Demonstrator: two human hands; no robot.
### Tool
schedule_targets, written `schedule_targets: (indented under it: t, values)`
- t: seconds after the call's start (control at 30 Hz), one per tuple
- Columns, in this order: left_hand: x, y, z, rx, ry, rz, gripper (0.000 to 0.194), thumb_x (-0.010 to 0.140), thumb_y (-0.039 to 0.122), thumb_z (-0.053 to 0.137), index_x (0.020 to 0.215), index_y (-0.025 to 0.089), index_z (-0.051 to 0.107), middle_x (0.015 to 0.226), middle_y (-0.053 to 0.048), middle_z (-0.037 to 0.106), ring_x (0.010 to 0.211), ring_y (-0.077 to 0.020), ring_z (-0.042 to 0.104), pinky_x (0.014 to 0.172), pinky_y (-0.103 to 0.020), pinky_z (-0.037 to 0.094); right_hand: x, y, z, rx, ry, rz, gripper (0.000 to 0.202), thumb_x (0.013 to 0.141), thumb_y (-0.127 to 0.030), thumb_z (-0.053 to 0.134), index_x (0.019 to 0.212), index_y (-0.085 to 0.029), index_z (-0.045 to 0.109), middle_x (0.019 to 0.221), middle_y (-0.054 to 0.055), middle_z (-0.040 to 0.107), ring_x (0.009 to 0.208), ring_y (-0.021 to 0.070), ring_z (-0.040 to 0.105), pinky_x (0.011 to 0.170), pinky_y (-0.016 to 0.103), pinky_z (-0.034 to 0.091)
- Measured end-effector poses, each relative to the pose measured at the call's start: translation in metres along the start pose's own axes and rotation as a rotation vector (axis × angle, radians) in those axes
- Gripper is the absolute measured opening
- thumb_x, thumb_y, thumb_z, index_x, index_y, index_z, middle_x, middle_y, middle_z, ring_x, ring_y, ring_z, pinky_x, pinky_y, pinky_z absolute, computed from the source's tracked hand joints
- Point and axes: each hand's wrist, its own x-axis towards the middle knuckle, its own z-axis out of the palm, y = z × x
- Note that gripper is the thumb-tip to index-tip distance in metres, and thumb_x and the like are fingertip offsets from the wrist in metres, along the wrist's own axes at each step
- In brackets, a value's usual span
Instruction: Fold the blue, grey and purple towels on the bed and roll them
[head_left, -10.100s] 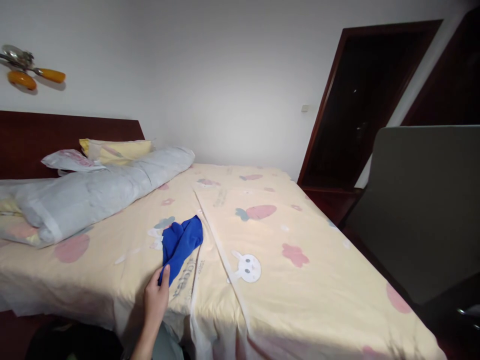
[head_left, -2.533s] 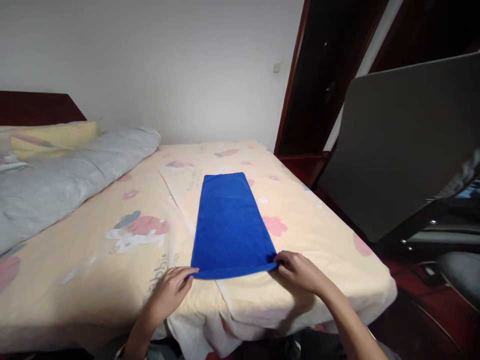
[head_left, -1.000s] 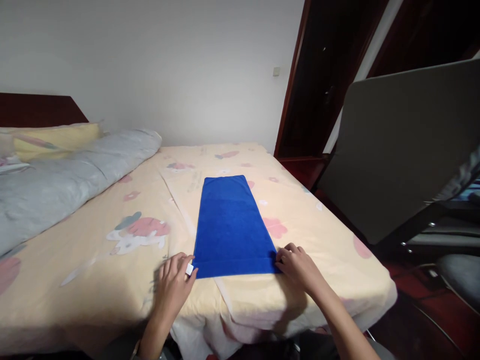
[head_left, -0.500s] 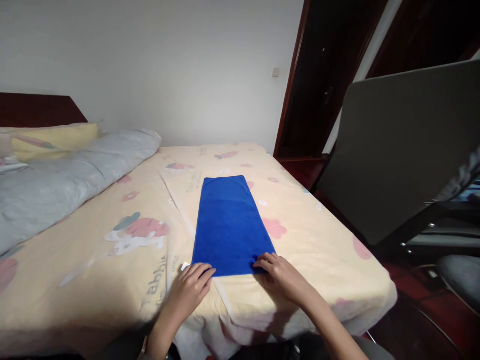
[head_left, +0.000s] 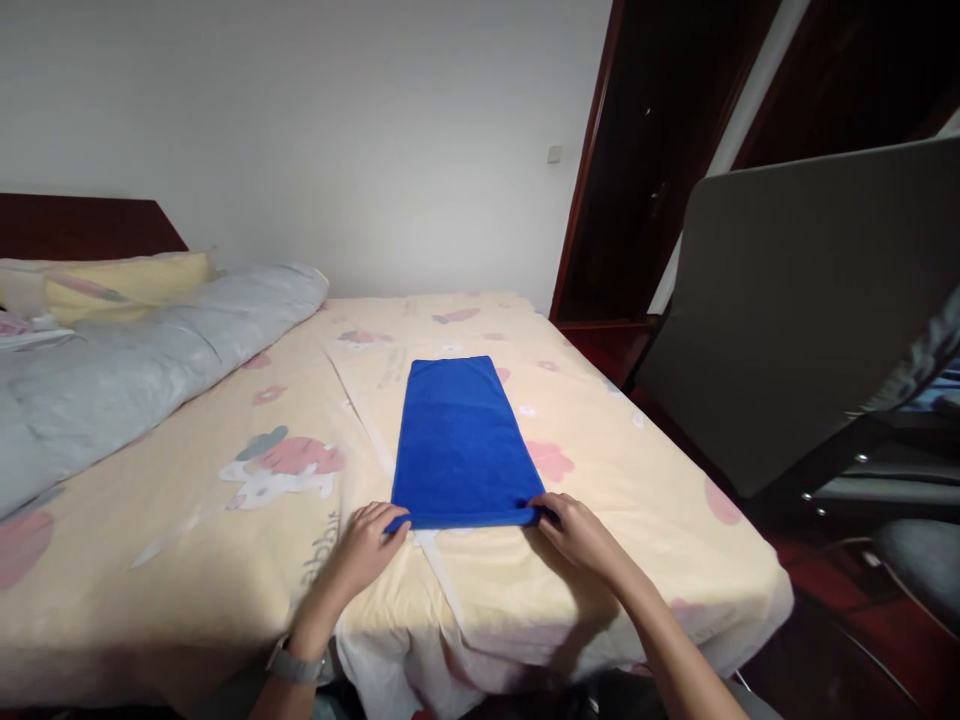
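Note:
A blue towel (head_left: 465,440) lies flat on the patterned bed sheet (head_left: 630,560), its near edge turned up in a narrow fold. My left hand (head_left: 373,543) pinches the fold's left end, the fingertips closed over the cloth. At the right end, my right hand (head_left: 574,530) grips the same fold between thumb and fingers. Between my two hands the folded strip runs nearly straight. A grey watch (head_left: 296,663) is on my left wrist.
A pale grey quilt (head_left: 172,350) lies along the bed's left, with a yellow pillow (head_left: 142,285) behind it. Right of the bed stand a dark grey panel (head_left: 795,320) and a dark seat (head_left: 919,570). A dark door (head_left: 645,170) is in the far wall.
The towel's near edge, flat before, is now folded over in a narrow strip and sits a little farther from me. Both hands have moved slightly forward and closed on its ends.

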Motion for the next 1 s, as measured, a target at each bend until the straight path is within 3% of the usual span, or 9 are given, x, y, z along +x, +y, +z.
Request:
schedule_targets:
  t: [0.17,0.33,0.47,0.6,0.7,0.83,1.0]
  values:
    - [0.021,-0.016,-0.009,-0.265,-0.028,-0.313,0.035,0.085,0.046,0.056,0.109,0.023,0.068,0.108,-0.005,0.074,0.087,-0.0199,0.069,0.076,-0.027,0.051,0.025,0.017,0.004,0.153,0.08,0.145,0.03,0.093,-0.031,0.047,0.115,-0.02,0.063,0.103,0.008,0.072,0.093,0.0246,0.067,0.078,0.031,0.047]
    - [0.03,-0.023,-0.004,-0.127,-0.027,-0.499,0.038,0.078,0.05,0.062,0.098,0.019,0.071,0.097,-0.008,0.076,0.084,-0.0222,0.07,0.069,-0.025,0.047,0.034,0.036,0.005,0.22,0.135,0.355,0.03,0.085,-0.036,0.063,0.109,-0.017,0.065,0.09,0.007,0.074,0.088,0.0243,0.068,0.074,0.029,0.048]
    - [0.03,-0.022,-0.004,-0.057,-0.11,-0.526,0.041,0.08,0.054,0.059,0.096,0.019,0.072,0.09,-0.008,0.077,0.081,-0.0225,0.07,0.067,-0.025,0.043,0.033,0.043,0.003,0.409,0.065,0.467,0.025,0.082,-0.038,0.067,0.097,-0.018,0.071,0.088,0.006,0.075,0.08,0.0212,0.07,0.066,0.025,0.05]
    - [0.031,-0.017,-0.009,-0.058,-0.155,-0.527,0.043,0.088,0.056,0.046,0.084,0.021,0.071,0.076,-0.006,0.074,0.077,-0.0213,0.068,0.066,-0.024,0.04,0.032,0.045,0.003,0.47,0.065,0.524,0.028,0.078,-0.042,0.071,0.09,-0.016,0.073,0.073,0.004,0.073,0.064,0.0177,0.065,0.055,0.023,0.046]
    - [0.031,-0.013,-0.009,-0.039,-0.104,-0.54,0.038,0.088,0.051,0.047,0.075,0.021,0.065,0.062,-0.001,0.065,0.066,-0.0185,0.064,0.061,-0.024,0.036,0.033,0.044,0.004,0.464,0.1,0.533,0.029,0.076,-0.041,0.073,0.089,-0.015,0.073,0.067,0.003,0.071,0.061,0.0158,0.063,0.053,0.022,0.043]
    - [0.03,-0.013,0.0,-0.196,0.034,-0.516,0.031,0.083,0.048,0.053,0.066,0.022,0.051,0.054,0.005,0.052,0.055,-0.0135,0.055,0.055,-0.022,0.033,0.034,0.04,0.004,0.466,0.086,0.538,0.028,0.077,-0.039,0.07,0.089,-0.014,0.074,0.064,0.003,0.069,0.058,0.0148,0.06,0.05,0.021,0.04]
    - [0.03,-0.02,0.009,-0.298,0.116,-0.508,0.025,0.079,0.046,0.057,0.079,0.023,0.049,0.052,0.01,0.046,0.047,-0.0121,0.053,0.05,-0.021,0.034,0.032,0.033,0.002,0.417,0.051,0.519,0.03,0.08,-0.044,0.065,0.074,-0.016,0.074,0.055,0.002,0.063,0.056,0.0156,0.059,0.049,0.023,0.037]
